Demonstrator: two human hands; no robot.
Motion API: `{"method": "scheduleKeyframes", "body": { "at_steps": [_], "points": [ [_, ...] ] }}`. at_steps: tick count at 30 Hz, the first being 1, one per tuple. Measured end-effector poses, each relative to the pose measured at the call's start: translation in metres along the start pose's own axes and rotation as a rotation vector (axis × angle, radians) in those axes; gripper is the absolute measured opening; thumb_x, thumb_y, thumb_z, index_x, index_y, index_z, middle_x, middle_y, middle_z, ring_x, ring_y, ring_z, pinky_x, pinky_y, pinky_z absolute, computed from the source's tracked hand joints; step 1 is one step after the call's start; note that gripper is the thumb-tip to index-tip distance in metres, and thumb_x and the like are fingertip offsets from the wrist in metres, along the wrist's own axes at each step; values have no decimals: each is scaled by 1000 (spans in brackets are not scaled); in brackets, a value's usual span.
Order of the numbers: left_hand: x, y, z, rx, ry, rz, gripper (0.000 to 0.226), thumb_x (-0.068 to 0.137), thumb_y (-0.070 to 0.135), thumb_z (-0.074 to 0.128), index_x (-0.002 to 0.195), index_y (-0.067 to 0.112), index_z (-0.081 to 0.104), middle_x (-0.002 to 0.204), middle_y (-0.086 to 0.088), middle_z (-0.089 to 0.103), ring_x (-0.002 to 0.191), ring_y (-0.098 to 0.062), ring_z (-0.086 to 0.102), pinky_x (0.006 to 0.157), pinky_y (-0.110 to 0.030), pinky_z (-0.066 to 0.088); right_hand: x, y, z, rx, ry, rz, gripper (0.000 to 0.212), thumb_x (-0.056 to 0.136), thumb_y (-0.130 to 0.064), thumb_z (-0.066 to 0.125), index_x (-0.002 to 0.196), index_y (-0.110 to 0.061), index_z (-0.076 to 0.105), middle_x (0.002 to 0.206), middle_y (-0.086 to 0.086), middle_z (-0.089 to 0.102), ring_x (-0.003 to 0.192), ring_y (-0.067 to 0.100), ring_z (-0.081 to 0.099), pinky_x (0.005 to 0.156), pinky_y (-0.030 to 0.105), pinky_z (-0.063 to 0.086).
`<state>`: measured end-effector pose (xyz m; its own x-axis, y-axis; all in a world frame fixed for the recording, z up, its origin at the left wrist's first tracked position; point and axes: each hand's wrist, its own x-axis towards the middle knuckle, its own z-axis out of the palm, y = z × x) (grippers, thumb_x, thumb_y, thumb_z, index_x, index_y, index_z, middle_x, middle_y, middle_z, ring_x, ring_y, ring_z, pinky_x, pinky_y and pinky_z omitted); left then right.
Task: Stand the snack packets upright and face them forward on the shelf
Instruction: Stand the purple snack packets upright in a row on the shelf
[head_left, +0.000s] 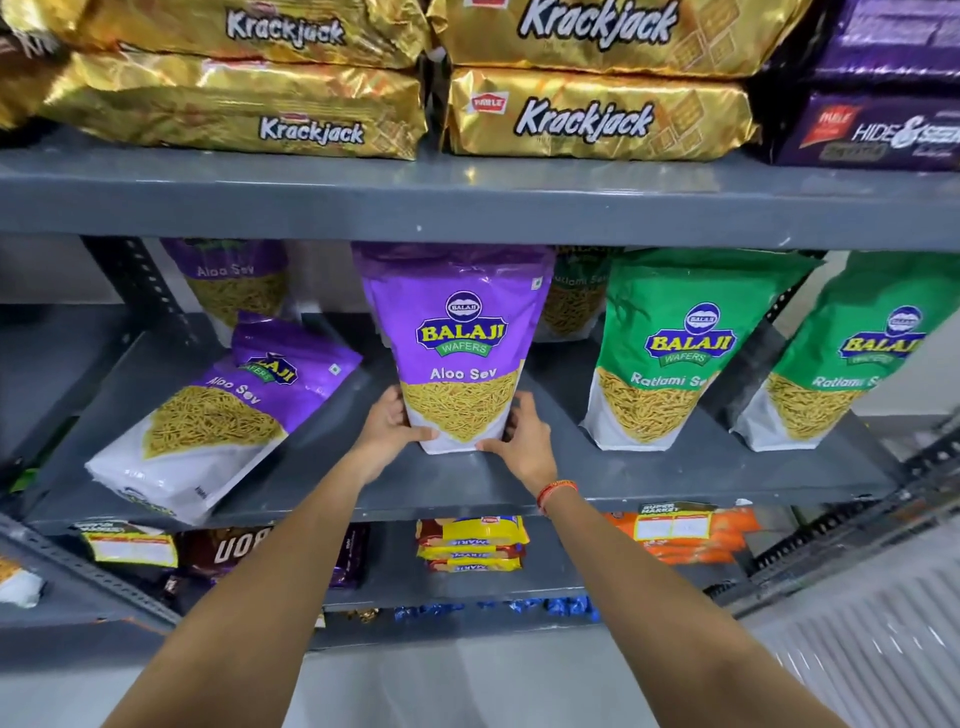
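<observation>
In the head view, we grip the purple Aloo Sev packet (457, 343) at its bottom corners: our left hand (388, 427) wraps the left corner, thumb across the front, and our right hand (522, 436) wraps the right corner, fingers curled behind it and out of sight. The packet stands upright, facing us, on the grey shelf (467, 483), its top hidden behind the shelf above.

Left of our left hand, a second purple packet (218, 415) lies tilted on its back. Behind it, a third purple packet (236, 283) stands half hidden, its top cut off. Right of our right hand, two green Ratlami Sev packets (680, 353) stand upright; the farther one (852, 358) is blurred and clipped by the frame edge. Another green packet (574, 291) peeks out behind ours.

Above our hands, gold Krackjack packs (597, 117) lie stacked. Below our wrists, yellow biscuit packs (470, 543) sit upside down, their lettering hard to read. An orange band (556, 491) circles our right wrist.
</observation>
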<state>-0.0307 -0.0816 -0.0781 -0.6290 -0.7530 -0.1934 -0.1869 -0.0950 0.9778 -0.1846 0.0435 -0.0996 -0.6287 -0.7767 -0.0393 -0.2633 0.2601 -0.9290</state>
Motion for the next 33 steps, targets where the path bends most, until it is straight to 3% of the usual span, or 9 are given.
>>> {"method": "scheduleKeyframes", "body": {
  "at_steps": [6,10,12,16,21,24,26,29,33],
  "points": [
    [-5,-1,-3,13,-23,15,70,65,-17,71,126,2,41,128,-22,58,121,-35,54,99,-44,46,-16,5,3,45,74,-3,63,67,-8,81,118,-14,45,116,6,61,108,17,59,93,30,50],
    [-15,6,-18,29,113,81,71,71,-10,71,133,3,40,136,-20,51,127,-25,47,109,-37,36,-34,-3,16,-31,374,-148,31,76,-18,74,100,-13,56,97,-3,46,87,14,54,75,34,54],
    [-23,16,-38,96,216,155,61,74,-2,72,128,4,47,134,-17,53,122,-21,49,106,-33,37,-43,-13,26,-6,387,-204,20,80,-21,70,94,-16,57,96,-4,47,85,14,56,68,24,53],
    [-43,37,-100,257,489,295,35,83,11,65,117,3,56,117,-16,63,106,-32,59,96,-43,45,-50,-42,63,21,256,-306,15,82,-18,68,93,-12,60,95,-2,53,85,19,58,63,8,43],
    [-56,37,-197,728,707,137,44,92,26,52,122,-7,51,119,-35,57,112,-48,54,95,-50,43,-48,-80,135,63,-50,-167,30,82,-18,70,104,1,61,105,19,64,93,29,61,85,32,48],
    [-65,25,-237,757,640,-189,54,91,27,54,130,-8,39,133,-36,47,124,-47,44,103,-48,37,-44,-96,173,78,-254,69,45,83,-31,69,115,-2,56,115,19,63,96,22,58,90,39,51],
    [-73,18,-248,729,541,-281,56,90,34,55,130,-4,43,135,-29,48,125,-42,46,102,-43,37,-44,-106,193,119,-382,231,53,82,-41,67,120,-8,52,115,14,59,96,18,55,77,35,55],
    [-80,15,-250,667,474,-308,56,86,43,59,119,-2,57,127,-24,57,118,-36,53,92,-38,40,-48,-122,213,225,-491,389,51,82,-45,65,118,-11,51,100,6,55,87,19,55,58,23,49],
    [-94,12,-251,336,397,-285,47,76,33,74,112,6,59,104,-8,65,98,-21,61,89,-33,49,-53,-125,224,331,-585,413,35,81,-42,68,105,-19,56,99,0,61,78,11,59,57,22,48]
  ]
}}
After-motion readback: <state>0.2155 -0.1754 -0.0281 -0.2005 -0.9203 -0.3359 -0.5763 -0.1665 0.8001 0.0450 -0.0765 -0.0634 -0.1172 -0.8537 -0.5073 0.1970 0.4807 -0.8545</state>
